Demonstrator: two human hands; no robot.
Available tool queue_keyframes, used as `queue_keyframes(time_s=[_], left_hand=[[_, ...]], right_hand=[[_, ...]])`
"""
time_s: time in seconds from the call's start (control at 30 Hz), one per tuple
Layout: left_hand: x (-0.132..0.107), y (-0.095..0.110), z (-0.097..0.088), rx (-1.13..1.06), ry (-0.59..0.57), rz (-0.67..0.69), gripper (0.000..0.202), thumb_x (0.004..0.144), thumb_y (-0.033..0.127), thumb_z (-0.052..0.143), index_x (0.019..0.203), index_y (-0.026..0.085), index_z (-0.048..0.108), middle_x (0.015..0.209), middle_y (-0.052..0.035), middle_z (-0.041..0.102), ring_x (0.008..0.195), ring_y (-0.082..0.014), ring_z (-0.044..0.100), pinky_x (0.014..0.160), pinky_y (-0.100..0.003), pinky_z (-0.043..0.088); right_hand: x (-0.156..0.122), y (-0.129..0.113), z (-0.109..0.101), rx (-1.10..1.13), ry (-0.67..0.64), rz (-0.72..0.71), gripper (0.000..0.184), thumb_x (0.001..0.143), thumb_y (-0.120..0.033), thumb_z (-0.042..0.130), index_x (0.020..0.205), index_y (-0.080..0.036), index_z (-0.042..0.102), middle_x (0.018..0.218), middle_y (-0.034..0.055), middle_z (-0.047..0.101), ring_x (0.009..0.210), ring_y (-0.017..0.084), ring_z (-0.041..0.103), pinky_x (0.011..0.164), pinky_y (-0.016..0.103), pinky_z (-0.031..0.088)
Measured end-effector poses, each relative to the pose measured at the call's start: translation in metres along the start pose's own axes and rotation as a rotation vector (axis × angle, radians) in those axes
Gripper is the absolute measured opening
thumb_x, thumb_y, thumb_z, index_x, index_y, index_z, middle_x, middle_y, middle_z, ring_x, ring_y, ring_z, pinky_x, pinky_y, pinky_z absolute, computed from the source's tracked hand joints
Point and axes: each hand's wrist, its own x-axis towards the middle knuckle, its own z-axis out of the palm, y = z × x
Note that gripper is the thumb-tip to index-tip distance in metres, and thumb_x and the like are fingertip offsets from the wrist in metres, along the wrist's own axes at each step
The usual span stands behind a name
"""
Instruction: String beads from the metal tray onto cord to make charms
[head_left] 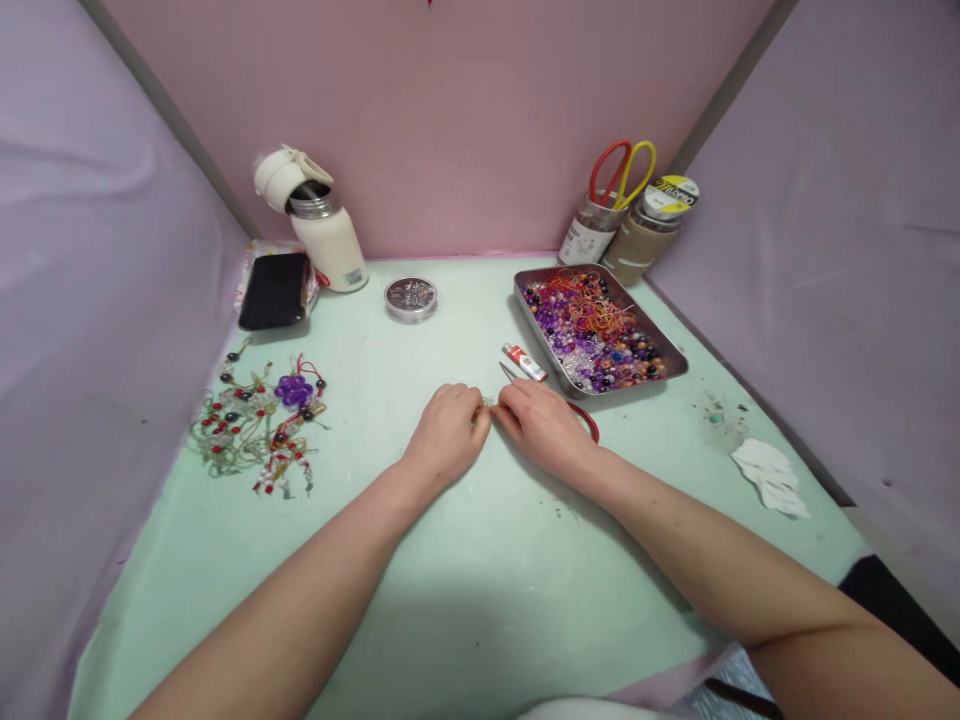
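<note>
My left hand [450, 430] and my right hand [541, 425] meet fingertip to fingertip over the middle of the table, both closed in a pinch. A tiny clear, bead-like piece [488, 401] shows between them; most of what the fingers hold is hidden. Under and beside my right hand lies a pair of scissors with a red handle [586, 420], its pointed tip showing past the knuckles. Just beyond that hand is a red and white lighter [524, 362].
A metal tray [679, 368] of beads and cords sits at back right, before two jars [587, 240] [637, 245]. Strung bead ornaments [255, 415] lie at left. A phone [274, 290], an uncapped bottle [330, 245], a thread spool [410, 298] and a crumpled tissue [770, 477] are around.
</note>
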Motion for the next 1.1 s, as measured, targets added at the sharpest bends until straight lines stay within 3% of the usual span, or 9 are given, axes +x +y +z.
queue_keyframes(time_s=[0.13, 0.4, 0.7, 1.1], left_hand=[[0.000, -0.002, 0.001, -0.055, 0.007, 0.017, 0.019, 0.079, 0.016, 0.043, 0.061, 0.022, 0.038, 0.065, -0.0019, 0.046, 0.066, -0.0181, 0.043, 0.067, -0.032, 0.034], [0.002, -0.006, -0.005, -0.180, -0.083, 0.051, 0.020, 0.076, 0.018, 0.042, 0.058, 0.021, 0.034, 0.060, 0.0002, 0.043, 0.064, -0.0162, 0.041, 0.064, -0.030, 0.032], [0.002, -0.004, -0.002, -0.203, -0.085, 0.127, 0.022, 0.076, 0.014, 0.041, 0.058, 0.021, 0.030, 0.056, 0.0017, 0.040, 0.062, -0.0148, 0.038, 0.063, -0.029, 0.032], [0.001, -0.004, -0.006, -0.209, -0.071, 0.112, 0.032, 0.081, 0.020, 0.047, 0.055, 0.020, 0.029, 0.055, 0.0027, 0.038, 0.059, -0.0132, 0.038, 0.060, -0.028, 0.031]], right_hand=[[0.001, -0.001, -0.001, 0.061, -0.009, -0.020, 0.022, 0.090, -0.019, 0.047, 0.068, -0.019, 0.049, 0.072, 0.0031, 0.053, 0.070, 0.016, 0.047, 0.065, 0.028, 0.032], [0.001, 0.004, -0.004, 0.249, -0.070, -0.053, 0.021, 0.084, -0.014, 0.045, 0.063, -0.019, 0.044, 0.065, -0.0004, 0.047, 0.065, 0.013, 0.043, 0.063, 0.026, 0.029], [0.004, 0.008, -0.008, 0.277, -0.111, -0.105, 0.019, 0.079, -0.013, 0.044, 0.061, -0.019, 0.042, 0.061, -0.0018, 0.042, 0.061, 0.013, 0.038, 0.060, 0.026, 0.025], [0.004, 0.014, -0.012, 0.305, -0.043, -0.085, 0.024, 0.081, -0.012, 0.043, 0.061, -0.020, 0.033, 0.062, -0.0034, 0.037, 0.060, 0.011, 0.034, 0.060, 0.026, 0.024]])
